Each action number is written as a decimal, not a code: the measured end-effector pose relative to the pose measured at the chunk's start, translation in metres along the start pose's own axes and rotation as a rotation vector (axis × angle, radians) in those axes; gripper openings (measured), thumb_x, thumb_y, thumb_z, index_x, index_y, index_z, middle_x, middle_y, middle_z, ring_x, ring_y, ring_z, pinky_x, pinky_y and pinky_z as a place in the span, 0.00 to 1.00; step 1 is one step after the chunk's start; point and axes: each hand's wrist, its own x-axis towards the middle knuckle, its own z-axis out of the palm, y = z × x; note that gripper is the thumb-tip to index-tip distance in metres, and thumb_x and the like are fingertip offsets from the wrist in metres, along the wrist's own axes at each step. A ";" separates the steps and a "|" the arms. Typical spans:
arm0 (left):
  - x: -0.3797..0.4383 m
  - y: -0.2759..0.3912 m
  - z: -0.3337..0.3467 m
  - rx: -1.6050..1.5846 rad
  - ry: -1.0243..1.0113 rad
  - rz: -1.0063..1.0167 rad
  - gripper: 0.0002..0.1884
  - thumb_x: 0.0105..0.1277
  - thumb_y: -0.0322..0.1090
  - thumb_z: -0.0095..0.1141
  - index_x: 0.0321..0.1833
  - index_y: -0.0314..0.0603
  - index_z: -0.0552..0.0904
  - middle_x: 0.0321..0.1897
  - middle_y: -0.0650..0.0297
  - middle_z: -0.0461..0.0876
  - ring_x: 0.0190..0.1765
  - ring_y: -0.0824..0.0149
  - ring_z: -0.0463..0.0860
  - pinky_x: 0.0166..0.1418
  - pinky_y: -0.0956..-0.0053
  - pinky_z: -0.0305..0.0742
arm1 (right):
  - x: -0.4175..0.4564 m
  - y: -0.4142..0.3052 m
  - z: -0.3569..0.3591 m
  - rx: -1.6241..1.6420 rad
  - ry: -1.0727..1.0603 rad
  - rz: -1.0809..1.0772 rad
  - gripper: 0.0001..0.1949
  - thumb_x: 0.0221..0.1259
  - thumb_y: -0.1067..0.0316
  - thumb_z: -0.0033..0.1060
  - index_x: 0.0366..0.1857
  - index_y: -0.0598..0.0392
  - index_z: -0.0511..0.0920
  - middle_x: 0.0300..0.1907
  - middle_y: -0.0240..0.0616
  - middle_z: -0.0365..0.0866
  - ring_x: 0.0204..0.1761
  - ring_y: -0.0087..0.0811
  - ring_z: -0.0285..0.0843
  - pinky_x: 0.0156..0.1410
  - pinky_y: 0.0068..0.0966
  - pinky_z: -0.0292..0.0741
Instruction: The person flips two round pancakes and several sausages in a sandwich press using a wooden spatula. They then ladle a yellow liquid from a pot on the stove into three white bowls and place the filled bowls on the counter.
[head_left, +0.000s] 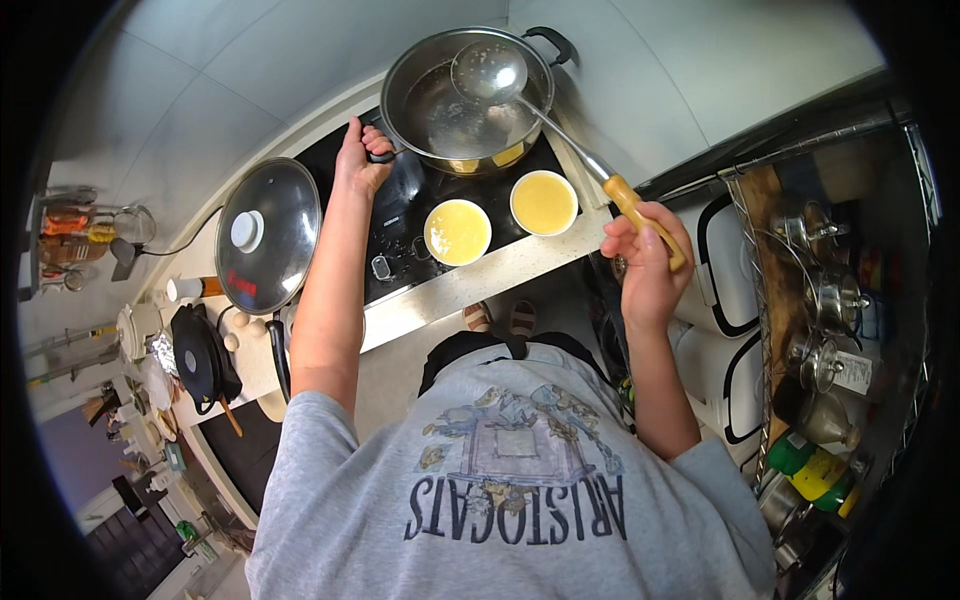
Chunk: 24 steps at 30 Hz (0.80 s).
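Note:
My left hand (364, 156) grips the near black handle of a steel pot (420, 142), which sits on a black cooktop (394, 199). Clear liquid seems to lie in the pot. In my right hand (654, 255) is the wooden handle of a metal ladle (581, 146); its bowl is over the pot, and whether it touches the liquid I cannot tell. Two white bowls of yellow liquid stand on the cooktop's front part: one bowl (457, 232) has bubbles or glare on top, the other bowl (544, 203) looks smooth.
A glass lid (268, 234) with a white knob stands left of my forearm. Beyond it are several eggs (241, 320) and a black round appliance (196, 360) on the counter. Right of me, a wire rack (761, 315) holds lidded pots and a green-yellow container (810, 471).

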 end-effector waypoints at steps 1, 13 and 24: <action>-0.001 -0.003 0.001 -0.006 0.005 -0.005 0.23 0.80 0.56 0.49 0.31 0.47 0.69 0.18 0.73 0.63 0.19 0.76 0.60 0.22 0.80 0.60 | 0.001 0.006 0.004 0.019 -0.022 -0.013 0.12 0.73 0.71 0.51 0.53 0.64 0.79 0.36 0.47 0.86 0.31 0.31 0.85 0.42 0.27 0.85; -0.005 -0.008 0.004 0.067 -0.054 0.148 0.22 0.80 0.55 0.50 0.33 0.46 0.70 0.19 0.73 0.64 0.21 0.76 0.63 0.24 0.80 0.61 | 0.051 0.071 0.036 -0.016 -0.243 0.071 0.10 0.73 0.74 0.56 0.53 0.62 0.82 0.36 0.40 0.86 0.34 0.26 0.86 0.42 0.22 0.82; -0.027 -0.012 0.000 0.195 0.087 0.183 0.32 0.74 0.68 0.49 0.45 0.39 0.79 0.31 0.64 0.79 0.33 0.67 0.77 0.41 0.71 0.78 | 0.080 0.090 0.057 -0.059 -0.251 0.161 0.09 0.72 0.72 0.60 0.52 0.59 0.82 0.37 0.38 0.86 0.32 0.24 0.86 0.37 0.19 0.82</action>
